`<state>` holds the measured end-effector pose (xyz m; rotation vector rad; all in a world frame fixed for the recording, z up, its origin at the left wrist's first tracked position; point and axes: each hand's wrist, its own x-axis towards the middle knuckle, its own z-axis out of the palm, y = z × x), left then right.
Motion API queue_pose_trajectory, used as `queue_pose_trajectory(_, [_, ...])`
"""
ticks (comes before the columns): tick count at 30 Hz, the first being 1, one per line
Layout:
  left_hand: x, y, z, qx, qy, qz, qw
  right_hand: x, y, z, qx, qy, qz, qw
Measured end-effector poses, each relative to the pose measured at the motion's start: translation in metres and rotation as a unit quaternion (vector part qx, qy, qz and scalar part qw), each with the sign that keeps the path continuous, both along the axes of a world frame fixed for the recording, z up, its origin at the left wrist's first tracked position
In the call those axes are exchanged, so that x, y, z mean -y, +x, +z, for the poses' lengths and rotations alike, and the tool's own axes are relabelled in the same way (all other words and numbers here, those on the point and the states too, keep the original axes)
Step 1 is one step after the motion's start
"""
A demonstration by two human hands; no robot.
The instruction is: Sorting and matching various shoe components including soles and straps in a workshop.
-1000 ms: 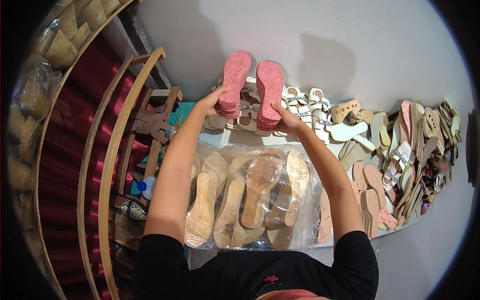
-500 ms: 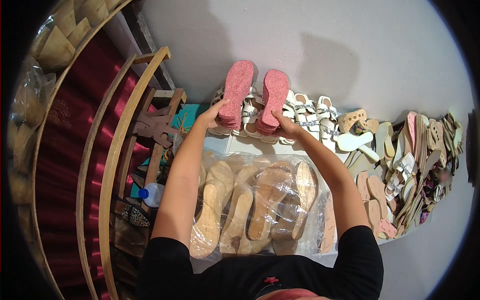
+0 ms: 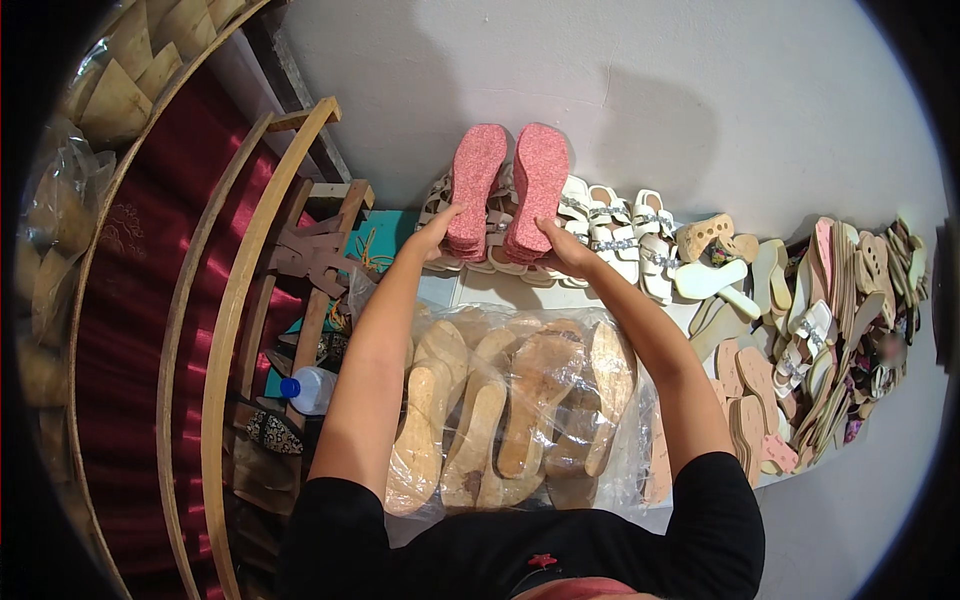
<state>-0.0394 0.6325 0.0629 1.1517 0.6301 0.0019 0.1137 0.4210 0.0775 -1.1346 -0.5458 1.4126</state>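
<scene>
Head view: both arms reach forward from the lower edge, and each hand holds one stack of pink soles upright, tread side facing the camera. The left hand [image 3: 437,235] is curled around the lower end of the left pink sole stack [image 3: 474,190], thumb on the near face; the right hand [image 3: 562,250] grips the lower end of the right pink sole stack [image 3: 535,190] in the same way, fingers closed round its edge. The two stacks stand just beside each other, their long edges nearly touching, tops tilted slightly apart.

Beyond the hands the pale wall [image 3: 700,110] rises with bare room above the stacks. Directly behind and below the hands lies a row of white strappy sandals [image 3: 610,235]; to the right of the right hand the row runs on into a crowded heap of tan and pink insoles [image 3: 800,330], leaving little free space on that side. Left of the left hand stand a curved wooden frame [image 3: 225,320] and red cloth [image 3: 140,300], hemming in that side closely. Beneath the forearms, nearer the body, a clear plastic bag of tan wooden soles [image 3: 510,410] fills the space between the arms. A small bottle with a blue cap [image 3: 305,388] lies well below the left hand, beside the left forearm.

Compared with half a second ago, the stacks stand a little higher against the wall and closer together, and the hands have drawn inward with them.
</scene>
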Motion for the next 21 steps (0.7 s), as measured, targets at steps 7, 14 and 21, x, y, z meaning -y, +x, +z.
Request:
queue_pose_trajectory(7, [0.013,0.006,0.012,-0.038,0.012,0.001,0.999,0.0,0.009,-0.006,0.016,-0.043,0.021,0.999])
queue_pose_trajectory(14, [0.009,0.001,0.018,-0.123,0.06,-0.002,0.991,0.01,0.016,0.011,0.216,-0.161,0.012,0.963])
queue_pose_trajectory(21, [0.012,-0.001,0.015,-0.2,0.079,0.051,0.975,0.048,0.009,0.03,0.3,-0.205,-0.03,0.931])
